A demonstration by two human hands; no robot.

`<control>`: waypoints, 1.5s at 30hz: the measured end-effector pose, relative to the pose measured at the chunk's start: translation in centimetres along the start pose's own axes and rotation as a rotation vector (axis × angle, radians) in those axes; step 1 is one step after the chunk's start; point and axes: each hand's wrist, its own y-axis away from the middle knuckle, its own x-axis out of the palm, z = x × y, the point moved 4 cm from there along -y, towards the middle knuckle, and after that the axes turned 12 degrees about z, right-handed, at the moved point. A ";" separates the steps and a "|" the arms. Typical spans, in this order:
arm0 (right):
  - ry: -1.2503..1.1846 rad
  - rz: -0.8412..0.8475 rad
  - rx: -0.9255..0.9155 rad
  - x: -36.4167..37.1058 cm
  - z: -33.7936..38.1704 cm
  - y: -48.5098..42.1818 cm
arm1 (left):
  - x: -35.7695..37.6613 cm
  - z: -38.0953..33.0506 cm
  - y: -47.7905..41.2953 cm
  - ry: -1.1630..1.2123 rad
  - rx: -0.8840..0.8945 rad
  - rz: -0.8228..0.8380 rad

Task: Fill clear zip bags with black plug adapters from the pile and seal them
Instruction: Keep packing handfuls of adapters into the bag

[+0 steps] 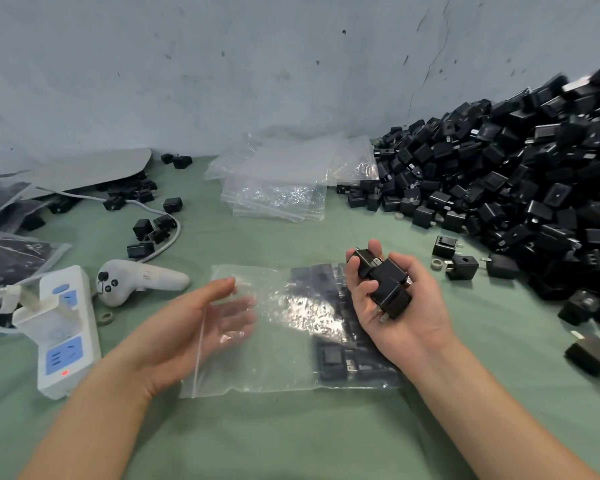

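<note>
One clear zip bag (274, 368) lies flat on the green table (291, 441), glossy and crinkled, with black plug adapters (333, 362) packed in its right end — too overlapped to count. The left hand (187, 327) reaches into the bag's mouth, fingers straight, grip slack. The right hand (406, 320) closes its grip on what looks like three boxy adapters (388, 285) — metal prongs showing — beside the pile (534, 188).
</note>
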 end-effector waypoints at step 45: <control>0.142 -0.031 -0.108 0.5 0.5 -0.3 | -4.1 -0.5 3.8 -0.794 0.128 -0.474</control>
